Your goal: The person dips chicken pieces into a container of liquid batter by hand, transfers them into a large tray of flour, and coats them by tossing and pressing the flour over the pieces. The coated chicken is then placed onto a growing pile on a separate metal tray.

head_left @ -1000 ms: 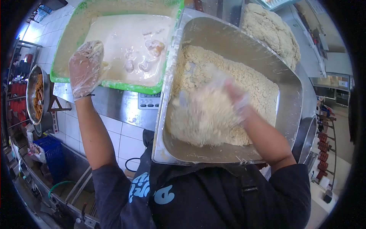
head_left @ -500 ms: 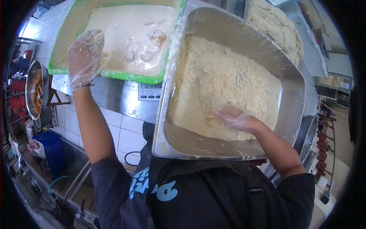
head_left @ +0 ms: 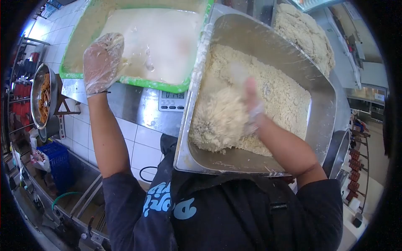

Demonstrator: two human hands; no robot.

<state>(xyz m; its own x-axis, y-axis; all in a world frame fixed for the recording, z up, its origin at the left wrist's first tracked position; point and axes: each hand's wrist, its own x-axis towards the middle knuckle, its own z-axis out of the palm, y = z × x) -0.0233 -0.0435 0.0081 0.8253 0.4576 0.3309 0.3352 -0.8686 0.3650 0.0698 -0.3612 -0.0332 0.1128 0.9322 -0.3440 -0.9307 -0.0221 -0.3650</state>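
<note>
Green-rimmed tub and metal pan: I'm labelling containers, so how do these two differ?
The green-rimmed tub holds pale liquid; the metal pan holds crumbly powder. The tub's rim is green; the pan's is grey. The left hand is at the tub, the right hand over the pan. Both are open-topped and roughly rectangular.

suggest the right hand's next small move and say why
I'd probably let the floury mix settle in the metal pan: it looks heaped up and motion-blurred beside the right hand, with more lying loose across the pan.
</note>
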